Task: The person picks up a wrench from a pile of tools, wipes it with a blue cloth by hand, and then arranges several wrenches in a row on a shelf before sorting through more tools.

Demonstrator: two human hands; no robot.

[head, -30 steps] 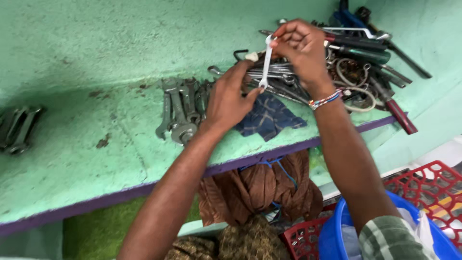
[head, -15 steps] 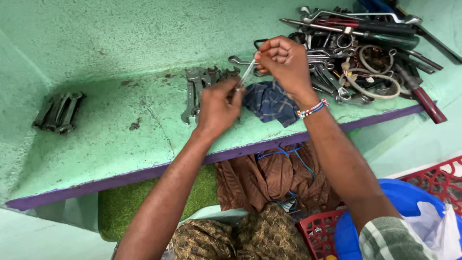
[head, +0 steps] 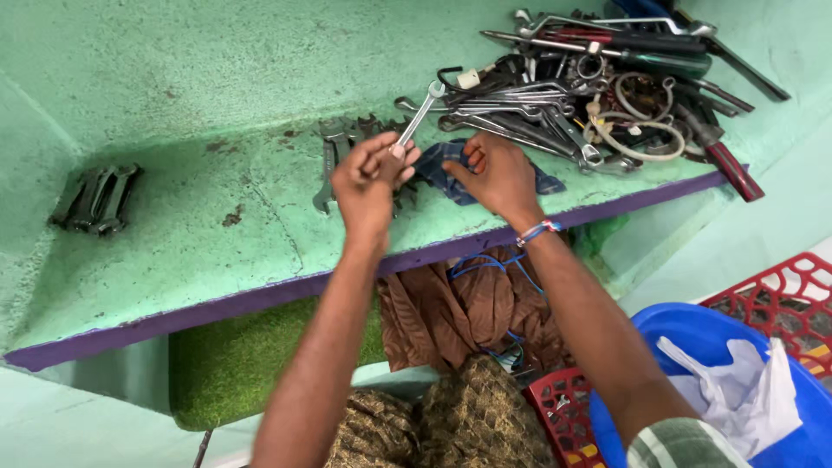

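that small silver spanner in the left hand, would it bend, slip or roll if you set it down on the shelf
The small silver metal spanner looks like solid steel, so probably rigid and heavy for its slim size. Its flat shank likely will not roll on the green painted shelf. The left hand pinches only its lower end, so the smooth, shiny metal might pivot or slip in that grip.

wrench (head: 417, 118): small silver open-ended one, tilting up and to the right, its lower end being pinched
cloth (head: 451, 166): dark blue, lying crumpled on the green shelf (head: 191, 217)

a workshop: green concrete shelf (head: 173, 251) heaped with spanners and screwdrivers (head: 589, 95); plastic crates (head: 780, 295) below
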